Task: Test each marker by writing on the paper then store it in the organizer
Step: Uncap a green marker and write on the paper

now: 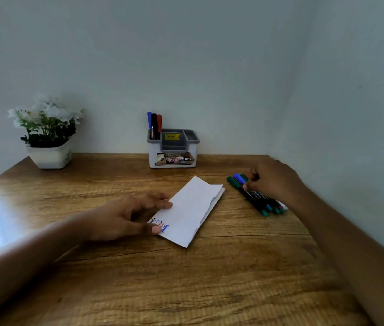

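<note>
A folded white paper (pixel 193 208) lies slanted on the wooden table (pixel 139 278), with blue and red writing at its near left corner. My left hand (pixel 129 215) rests on that corner, fingers and thumb pressing it flat. To the right lies a bundle of several markers (pixel 260 198) with green, blue and red caps. My right hand (pixel 273 180) reaches over the bundle's far end and pinches the blue-capped marker (pixel 240 178). A white and grey organizer (pixel 173 149) stands at the back by the wall, with a blue, a black and a red marker (pixel 154 124) upright in its left compartment.
A white pot of white flowers (pixel 48 137) stands at the table's back left. The wall runs close behind the organizer and along the table's right side. Bright glare covers the table's left edge.
</note>
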Motion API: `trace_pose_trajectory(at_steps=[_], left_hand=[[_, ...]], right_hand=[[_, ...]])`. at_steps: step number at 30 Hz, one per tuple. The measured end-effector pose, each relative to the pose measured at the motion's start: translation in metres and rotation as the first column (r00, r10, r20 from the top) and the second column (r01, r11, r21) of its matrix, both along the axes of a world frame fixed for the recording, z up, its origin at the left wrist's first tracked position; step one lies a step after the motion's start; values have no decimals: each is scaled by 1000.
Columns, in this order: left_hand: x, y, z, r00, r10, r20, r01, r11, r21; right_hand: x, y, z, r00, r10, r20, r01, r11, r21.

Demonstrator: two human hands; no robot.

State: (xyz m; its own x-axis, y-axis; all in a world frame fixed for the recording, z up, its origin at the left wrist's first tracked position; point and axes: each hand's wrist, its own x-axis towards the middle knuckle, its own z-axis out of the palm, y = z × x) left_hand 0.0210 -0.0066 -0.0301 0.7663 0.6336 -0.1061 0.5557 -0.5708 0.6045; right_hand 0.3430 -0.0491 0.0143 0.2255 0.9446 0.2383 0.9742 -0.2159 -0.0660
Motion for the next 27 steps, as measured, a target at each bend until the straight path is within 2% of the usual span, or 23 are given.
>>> trace_pose_trajectory(at_steps=[4, 9, 13, 16, 17, 19, 21, 22, 24, 27], left_hand=[[3, -1, -1, 999, 2, -53, -1, 1000, 20], [5, -3, 0, 998, 23, -66, -21, 999, 28], [9, -5, 1, 995, 64, -76, -61, 997, 41], [9, -5, 0, 995, 78, -64, -76, 997, 29], [8, -6, 1, 995, 93, -21, -92, 996, 5], [7, -4, 1, 967, 160, 198, -148, 986, -77], [7, -3, 0, 873, 220, 435, -171, 974, -151], [9, -5, 3, 834, 222, 506, -167, 974, -151], [13, -12, 8, 811, 208, 547, -181, 978, -104], [20, -24, 15, 823, 211, 527, -206, 976, -71]], right_hand=[[-6, 2, -6, 998, -45, 40, 50, 990, -129], [-10, 5, -15, 999, -42, 4, 42, 992, -116], [-14, -5, -1, 997, 56, -55, -53, 997, 54], [-31, -16, 9, 944, 283, -171, -251, 949, 190], [-38, -19, 10, 924, 352, -152, -319, 926, 204], [-48, -21, 7, 892, 446, -72, -424, 882, 208], [-53, -19, 2, 866, 501, 0, -490, 846, 209], [-53, -18, 1, 853, 521, 24, -513, 830, 219], [-54, -18, 0, 825, 563, 47, -557, 797, 233], [-57, -21, 0, 783, 616, 87, -619, 757, 207]])
